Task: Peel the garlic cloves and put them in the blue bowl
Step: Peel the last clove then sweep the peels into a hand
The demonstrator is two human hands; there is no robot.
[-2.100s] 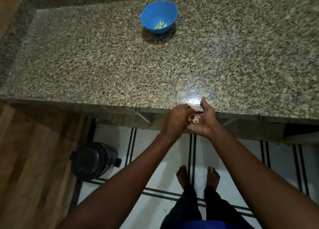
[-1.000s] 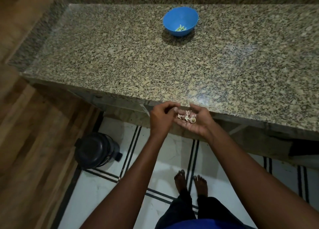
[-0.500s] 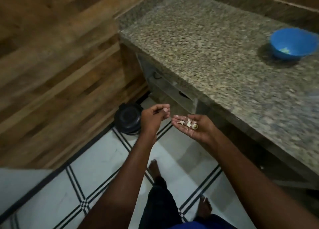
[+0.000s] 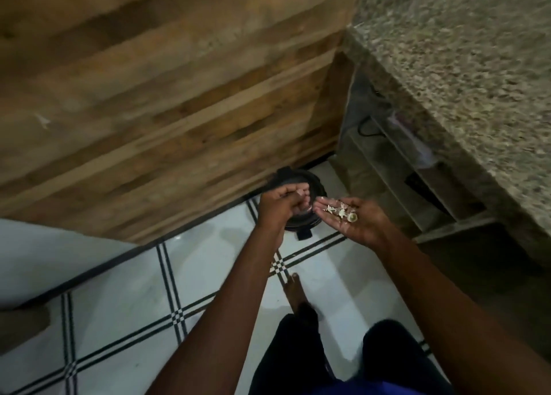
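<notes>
Head camera is looking down past my two bare arms. My right hand (image 4: 354, 220) is lying palm up, its fingers (image 4: 325, 208) released and nearly straight, carrying a small heap of papery, pale garlic skins (image 4: 340, 211) and one rounder pale bit I cannot identify. My left hand (image 4: 280, 205) is hovering just beside it, fingers curled inward; I cannot tell whether they are pinching anything. Both hands are hanging over a round black lidded bin (image 4: 298, 183) standing on the glossy white floor tiles (image 4: 208, 275) with black stripes. The speckled granite desk (image 4: 462, 66) is sitting at the right, wood-grain panelling (image 4: 149, 96) behind. My bare foot (image 4: 295, 293) is showing below.
</notes>
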